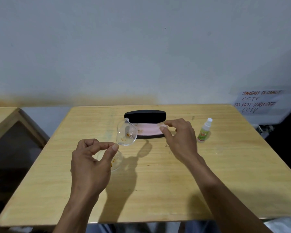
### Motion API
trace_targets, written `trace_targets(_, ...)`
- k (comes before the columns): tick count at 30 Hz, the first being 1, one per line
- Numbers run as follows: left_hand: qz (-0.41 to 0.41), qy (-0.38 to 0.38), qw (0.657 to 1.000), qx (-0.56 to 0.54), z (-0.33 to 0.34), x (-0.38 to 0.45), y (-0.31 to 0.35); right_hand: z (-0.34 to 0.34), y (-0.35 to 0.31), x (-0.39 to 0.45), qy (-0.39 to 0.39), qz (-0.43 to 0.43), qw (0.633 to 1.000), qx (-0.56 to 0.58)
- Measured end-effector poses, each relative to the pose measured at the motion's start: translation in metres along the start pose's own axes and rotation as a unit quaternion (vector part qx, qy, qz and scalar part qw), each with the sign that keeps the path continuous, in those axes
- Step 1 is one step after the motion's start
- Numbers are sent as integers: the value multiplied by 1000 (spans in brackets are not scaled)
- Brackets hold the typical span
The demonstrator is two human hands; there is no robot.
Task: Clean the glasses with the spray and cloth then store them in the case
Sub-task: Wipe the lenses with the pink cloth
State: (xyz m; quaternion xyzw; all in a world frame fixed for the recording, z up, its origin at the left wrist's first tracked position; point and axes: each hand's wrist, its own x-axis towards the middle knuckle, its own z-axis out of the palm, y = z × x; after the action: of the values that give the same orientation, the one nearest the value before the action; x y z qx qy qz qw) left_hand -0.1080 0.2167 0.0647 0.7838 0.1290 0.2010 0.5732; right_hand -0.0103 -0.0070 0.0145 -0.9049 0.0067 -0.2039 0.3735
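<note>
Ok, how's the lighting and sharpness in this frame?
Head view: even indoor light, hands throw soft shadows on the table; wide-angle bends the table edges; the glasses are clear and hard to see; the wall note is slightly blurred.

Left hand (92, 158) in a pinching grip, right hand (180, 137) outstretched, fingers half-curled.

Clear-lensed glasses (126, 134) with orange smears; black hard case (145, 116) with pink cloth (148, 129) lining; white-and-green spray bottle (204, 131); pale wood-grain table (158, 182).
</note>
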Motion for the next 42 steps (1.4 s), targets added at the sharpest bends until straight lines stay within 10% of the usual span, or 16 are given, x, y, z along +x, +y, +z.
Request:
trace_targets(14, 14, 0, 1000, 2, -8, 14, -9, 5, 32, 23, -119, -37, 985, -124)
trace_targets(29, 31, -19, 997, 63, 1, 13, -4, -39, -36, 33, -141, 10, 987, 75)
trace_targets(42, 54, -31, 996, 69, 3, -9, 13, -87, -79, -4, -211, 171, 895, 354)
